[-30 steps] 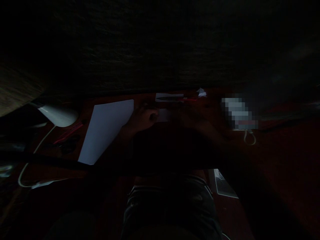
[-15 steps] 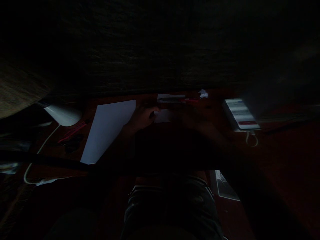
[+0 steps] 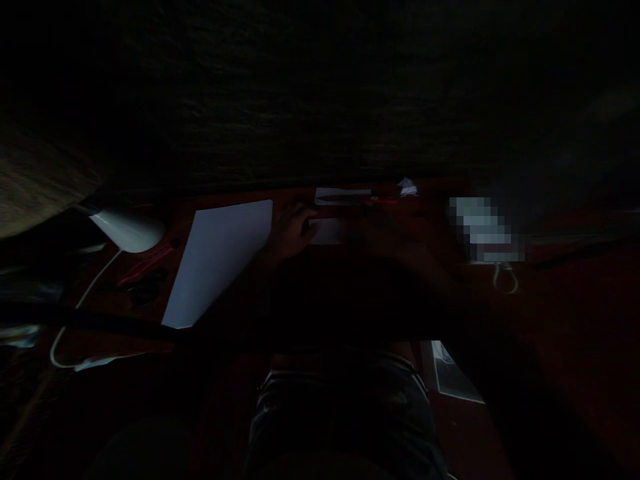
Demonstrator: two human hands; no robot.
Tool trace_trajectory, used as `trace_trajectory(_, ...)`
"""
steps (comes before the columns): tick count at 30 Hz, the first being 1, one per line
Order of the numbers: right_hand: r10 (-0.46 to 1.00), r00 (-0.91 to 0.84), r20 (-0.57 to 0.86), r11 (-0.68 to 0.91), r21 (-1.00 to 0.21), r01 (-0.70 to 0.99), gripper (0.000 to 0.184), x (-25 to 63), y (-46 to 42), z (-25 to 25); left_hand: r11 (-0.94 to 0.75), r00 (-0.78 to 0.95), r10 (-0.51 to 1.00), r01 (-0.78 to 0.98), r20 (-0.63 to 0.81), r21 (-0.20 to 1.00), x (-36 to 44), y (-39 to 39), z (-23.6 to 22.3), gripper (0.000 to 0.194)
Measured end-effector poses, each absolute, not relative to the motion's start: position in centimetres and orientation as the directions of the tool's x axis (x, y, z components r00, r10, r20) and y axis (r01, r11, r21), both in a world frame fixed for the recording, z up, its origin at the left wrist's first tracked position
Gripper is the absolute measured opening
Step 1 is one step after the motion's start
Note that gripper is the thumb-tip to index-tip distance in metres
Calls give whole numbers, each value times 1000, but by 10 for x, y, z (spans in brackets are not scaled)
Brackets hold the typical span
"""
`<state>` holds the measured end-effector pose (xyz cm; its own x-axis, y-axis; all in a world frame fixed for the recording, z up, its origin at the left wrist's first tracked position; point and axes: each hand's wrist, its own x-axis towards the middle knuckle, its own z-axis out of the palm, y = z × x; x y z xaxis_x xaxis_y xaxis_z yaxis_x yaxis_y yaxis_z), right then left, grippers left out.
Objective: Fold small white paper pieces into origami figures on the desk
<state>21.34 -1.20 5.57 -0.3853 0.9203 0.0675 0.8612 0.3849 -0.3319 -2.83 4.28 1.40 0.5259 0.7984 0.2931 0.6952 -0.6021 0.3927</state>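
Note:
The scene is very dark. My left hand [image 3: 290,230] is curled at the left edge of a small piece of white paper [image 3: 326,231], its thumb and fingers closed on that edge. To the right of the paper, my right hand [image 3: 387,230] is almost lost in shadow. Its fingers blur into the dark, and whether they grip the paper cannot be seen. Just beyond both hands, a dark-bladed tool with a red handle [image 3: 384,200] lies across a strip of white paper [image 3: 327,193]. A large white sheet [image 3: 220,257] lies left of my left hand.
A crumpled bit of paper [image 3: 407,187] sits at the back. At right is a phone-like device [image 3: 485,227], pixelated, with a looped cable [image 3: 506,279]. To the left are a white lamp-like cone [image 3: 127,230] and a pink-red tool [image 3: 147,262]. A dark wall rises behind the table.
My left hand has shifted slightly, its fingers raised a little at the paper's left edge. My right hand has moved slightly and looks darker. The small paper stays in nearly the same place.

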Motion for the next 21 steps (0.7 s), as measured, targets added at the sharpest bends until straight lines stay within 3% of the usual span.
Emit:
trace_trajectory(7, 909, -410, 69, 415, -203, 887, 52, 207, -9, 48, -523, 450, 852, 702, 269, 483, -27, 49, 8, 19)
trace_trajectory(14, 921, -376, 102, 389, -269, 881, 38, 205, -5, 41, -434, 392, 880, 441, 266, 785, -22, 51, 1, 13)
trace_trajectory(21, 936, -320, 144, 351, -410, 842, 25, 206, -4, 39, -342, 324, 915, 298, 243, 891, -16, 44, 2, 23)
